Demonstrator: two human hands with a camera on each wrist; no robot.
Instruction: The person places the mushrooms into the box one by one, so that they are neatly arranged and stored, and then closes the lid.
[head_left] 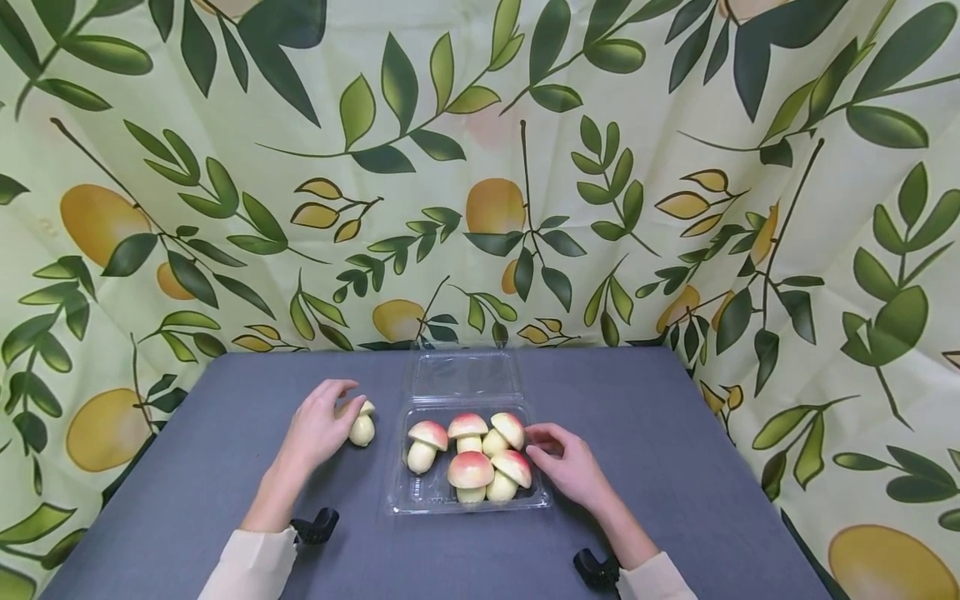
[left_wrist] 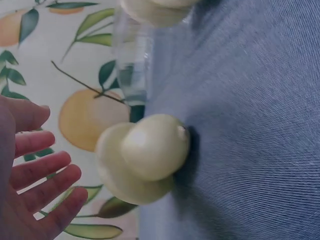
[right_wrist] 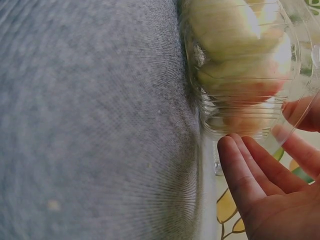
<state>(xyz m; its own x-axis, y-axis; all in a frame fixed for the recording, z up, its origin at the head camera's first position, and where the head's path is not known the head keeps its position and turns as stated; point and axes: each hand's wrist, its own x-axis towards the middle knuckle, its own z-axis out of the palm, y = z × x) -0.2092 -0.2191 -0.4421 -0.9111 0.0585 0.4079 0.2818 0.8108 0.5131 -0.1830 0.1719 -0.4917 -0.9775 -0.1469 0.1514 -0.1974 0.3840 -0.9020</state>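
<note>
In the head view my left hand (head_left: 322, 423) hovers beside a lone toy mushroom (head_left: 362, 429) on the table. In the left wrist view that mushroom (left_wrist: 155, 147) shows a pale stem and cap, with the fingers (left_wrist: 42, 170) spread loosely and a gap between them. A clear plastic clamshell container (head_left: 405, 500) stands mid-table with its lid (head_left: 465, 375) raised at the back. Several red-capped toy mushrooms (head_left: 470, 471) lie in it. At the right side my right hand (head_left: 570, 467) pinches the container's rim between thumb and fingers; in the right wrist view its fingers (right_wrist: 240, 170) lie against the ribbed wall (right_wrist: 240, 107).
The grey cloth-covered table (head_left: 637, 400) extends to either side of the container. A leaf-and-fruit patterned curtain (head_left: 450, 167) hangs behind it and along its sides. Black wrist mounts (head_left: 318, 527) sit on both forearms, close above the table.
</note>
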